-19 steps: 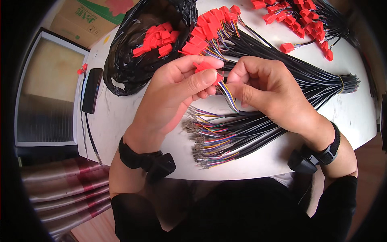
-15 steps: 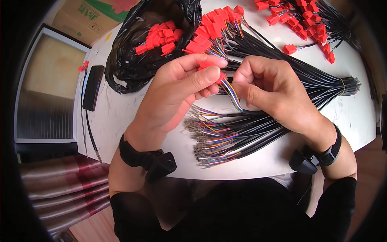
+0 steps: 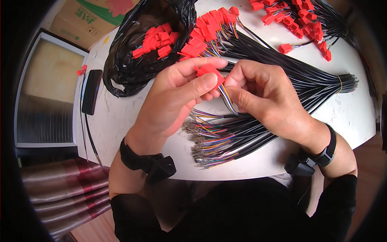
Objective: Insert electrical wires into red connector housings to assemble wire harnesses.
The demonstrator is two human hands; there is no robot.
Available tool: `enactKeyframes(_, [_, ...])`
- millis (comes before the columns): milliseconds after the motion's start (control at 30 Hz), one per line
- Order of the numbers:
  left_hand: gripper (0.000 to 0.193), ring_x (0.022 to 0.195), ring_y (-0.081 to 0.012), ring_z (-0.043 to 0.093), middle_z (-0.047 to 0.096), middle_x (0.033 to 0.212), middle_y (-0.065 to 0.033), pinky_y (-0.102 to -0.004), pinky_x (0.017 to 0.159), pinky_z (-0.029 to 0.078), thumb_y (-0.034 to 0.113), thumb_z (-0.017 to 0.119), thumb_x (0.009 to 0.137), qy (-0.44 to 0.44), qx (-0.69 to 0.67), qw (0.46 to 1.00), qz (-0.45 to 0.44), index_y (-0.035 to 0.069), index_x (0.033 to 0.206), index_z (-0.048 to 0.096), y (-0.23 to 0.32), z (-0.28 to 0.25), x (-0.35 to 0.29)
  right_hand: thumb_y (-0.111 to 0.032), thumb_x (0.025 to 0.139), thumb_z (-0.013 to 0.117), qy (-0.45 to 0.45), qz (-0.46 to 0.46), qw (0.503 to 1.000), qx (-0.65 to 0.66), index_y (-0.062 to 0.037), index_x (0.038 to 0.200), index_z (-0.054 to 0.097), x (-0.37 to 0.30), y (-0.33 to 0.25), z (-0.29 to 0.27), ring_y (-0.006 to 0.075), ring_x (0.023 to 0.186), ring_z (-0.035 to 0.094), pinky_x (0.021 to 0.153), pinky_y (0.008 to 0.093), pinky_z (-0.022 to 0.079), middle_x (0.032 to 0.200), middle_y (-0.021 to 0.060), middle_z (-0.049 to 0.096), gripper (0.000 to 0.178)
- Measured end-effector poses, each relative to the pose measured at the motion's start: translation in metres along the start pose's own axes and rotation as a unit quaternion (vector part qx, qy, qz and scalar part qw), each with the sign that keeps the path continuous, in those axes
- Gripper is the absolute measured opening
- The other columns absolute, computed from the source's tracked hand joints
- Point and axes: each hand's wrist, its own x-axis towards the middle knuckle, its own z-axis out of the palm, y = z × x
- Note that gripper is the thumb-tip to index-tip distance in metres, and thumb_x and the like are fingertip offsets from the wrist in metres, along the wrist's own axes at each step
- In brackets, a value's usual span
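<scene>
My left hand (image 3: 163,90) grips a red plastic connector housing (image 3: 213,73) between thumb and fingers. Thin coloured wires (image 3: 226,100), white, yellow and blue among them, run out of its lower end and curve down toward a black-sheathed cable. Close beside the housing, my right hand (image 3: 268,94) is closed in a pinch at one of these wires; its fingertips partly hide the wire's end. Under both hands lies a bundle of black cables (image 3: 250,135) whose bare-ended wires carry small metal terminals (image 3: 197,141).
A black plastic bag (image 3: 121,68) holds loose red housings (image 3: 159,40). Behind my hands, finished-looking cables with red housings (image 3: 207,28) are tied together at the right. Another such bunch (image 3: 308,28) lies far right. A phone (image 3: 92,92) and a cable sample (image 3: 89,133) lie at the left.
My right hand has shifted slightly left, its fingertips now right at the red housing. The left hand keeps its hold. The whole view has tilted a little.
</scene>
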Motion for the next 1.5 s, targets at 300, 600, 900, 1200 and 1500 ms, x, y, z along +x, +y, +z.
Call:
enactKeyframes(300, [0.042,0.084,-0.0087,0.054,0.058,0.092,-0.0022,-0.0236,0.079,0.044,0.012,0.061,0.089,0.001,-0.002,1.000,0.012,-0.005,0.126,0.050,0.003,0.000,-0.001,-0.002,0.084,0.059,0.015,-0.018,1.000,0.001,0.0030,0.082,0.058,0.002,-0.002,-0.003,0.0044,0.062,0.050,0.056,0.0222,0.043,0.066,0.0007,0.055,0.005])
enactKeyframes(600, [0.041,0.082,-0.0087,0.054,0.058,0.091,-0.0017,-0.0229,0.078,0.044,0.011,0.062,0.089,0.001,0.026,0.999,0.030,-0.005,0.125,0.051,0.003,0.004,-0.003,-0.002,0.083,0.060,0.041,-0.092,0.992,-0.075,0.0025,0.082,0.058,0.002,0.001,-0.001,0.0081,0.059,0.052,0.054,0.0258,0.044,0.063,0.0050,0.056,0.005])
enactKeyframes(900, [0.040,0.088,-0.0086,0.055,0.061,0.101,-0.0050,-0.0233,0.080,0.045,0.011,0.062,0.089,0.001,0.040,0.998,0.058,-0.003,0.124,0.051,0.005,0.005,-0.005,-0.019,0.094,0.056,0.021,-0.013,1.000,0.011,-0.0002,0.088,0.060,0.012,-0.001,-0.016,0.0056,0.066,0.053,0.061,0.0201,0.045,0.076,0.0007,0.059,0.020])
enactKeyframes(1200, [0.036,0.091,-0.0083,0.055,0.061,0.103,-0.0061,-0.0239,0.082,0.044,0.009,0.062,0.088,-0.013,0.054,0.996,0.069,-0.001,0.121,0.052,0.004,0.007,-0.005,-0.015,0.091,0.059,-0.013,0.038,0.985,0.167,-0.0032,0.095,0.059,0.011,0.004,-0.015,0.0064,0.076,0.054,0.071,0.0197,0.045,0.086,0.0018,0.061,0.013])
enactKeyframes(1500, [0.034,0.088,-0.0086,0.054,0.059,0.097,-0.0041,-0.0239,0.080,0.044,0.010,0.060,0.087,0.001,0.036,0.998,0.059,-0.002,0.118,0.053,0.006,0.000,-0.003,-0.009,0.090,0.058,-0.025,0.077,0.961,0.265,-0.0026,0.095,0.057,0.013,0.004,-0.017,0.0070,0.076,0.054,0.072,0.0197,0.045,0.088,0.0045,0.062,0.008])
